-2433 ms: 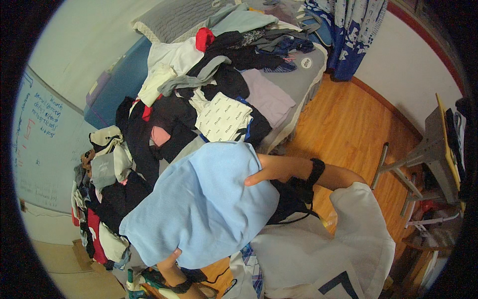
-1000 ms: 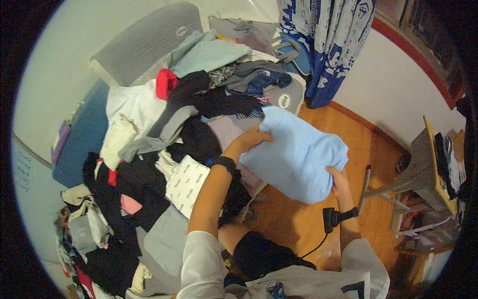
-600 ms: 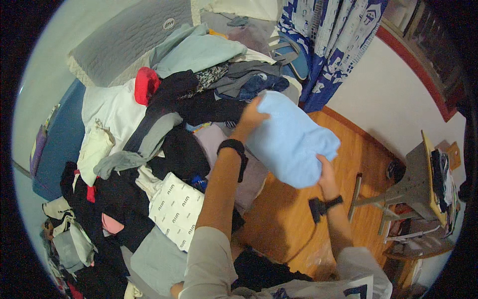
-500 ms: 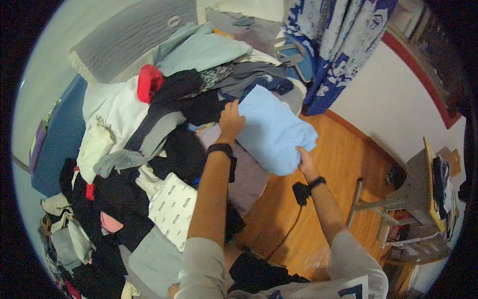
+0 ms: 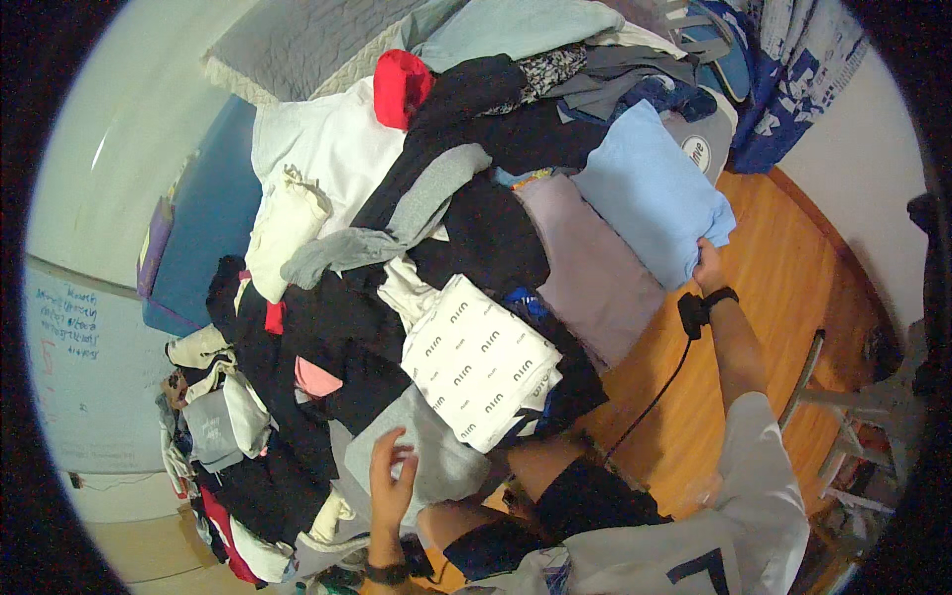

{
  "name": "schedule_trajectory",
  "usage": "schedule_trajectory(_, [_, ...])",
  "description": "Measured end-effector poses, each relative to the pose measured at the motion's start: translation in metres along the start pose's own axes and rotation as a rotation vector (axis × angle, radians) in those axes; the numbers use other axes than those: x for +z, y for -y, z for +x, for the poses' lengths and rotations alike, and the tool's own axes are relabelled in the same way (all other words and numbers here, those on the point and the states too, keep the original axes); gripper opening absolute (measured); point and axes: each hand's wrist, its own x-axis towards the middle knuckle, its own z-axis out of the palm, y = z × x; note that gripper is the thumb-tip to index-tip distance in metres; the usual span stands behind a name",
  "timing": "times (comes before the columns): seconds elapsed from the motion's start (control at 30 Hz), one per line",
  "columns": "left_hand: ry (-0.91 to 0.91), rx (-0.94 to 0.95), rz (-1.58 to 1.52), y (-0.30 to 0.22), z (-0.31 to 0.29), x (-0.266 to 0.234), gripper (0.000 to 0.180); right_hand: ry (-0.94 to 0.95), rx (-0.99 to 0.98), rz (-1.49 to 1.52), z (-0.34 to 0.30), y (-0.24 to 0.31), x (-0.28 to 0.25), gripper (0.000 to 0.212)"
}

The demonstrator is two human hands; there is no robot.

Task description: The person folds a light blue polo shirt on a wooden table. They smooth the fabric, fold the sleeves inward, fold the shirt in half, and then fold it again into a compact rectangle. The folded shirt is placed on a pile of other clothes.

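Note:
A light blue folded garment [image 5: 645, 188] lies at the far right of the pile, beside a mauve-grey folded garment [image 5: 593, 273]. My right hand [image 5: 708, 266] grips its near right corner, the fingertips partly hidden by the cloth. Nearer to me, my left hand [image 5: 391, 481] is free of anything, thumb and fingers apart, over a light grey garment [image 5: 436, 456]. A white folded garment with dark print [image 5: 481, 362] rests just beyond that, between my two hands.
Loose clothes cover the surface: black garments [image 5: 347, 332], a grey sleeve [image 5: 441, 188], a white garment [image 5: 327, 149] and a red piece [image 5: 401, 89]. On the right are the wooden floor [image 5: 654, 416] and a metal-legged stand [image 5: 843, 426]. A whiteboard [image 5: 99, 367] stands left.
My left hand has let go of the light blue garment and come back toward me, over the grey garment. The blue garment now lies on the pile, my right hand still at its corner. The view has shifted left.

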Motion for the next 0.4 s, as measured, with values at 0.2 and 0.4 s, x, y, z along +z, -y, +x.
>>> schedule_trajectory(0.2, [-0.108, -0.148, -0.13, 0.022, -0.058, 0.003, 0.038, 0.213, -0.198, -0.271, 0.049, 0.007, -0.005, 0.03])
schedule_trajectory(0.4, [-0.146, -0.103, -0.07, 0.024, -0.097, -0.019, 0.04, 0.18, -0.108, -0.217, 0.035, 0.004, 0.005, 0.046])
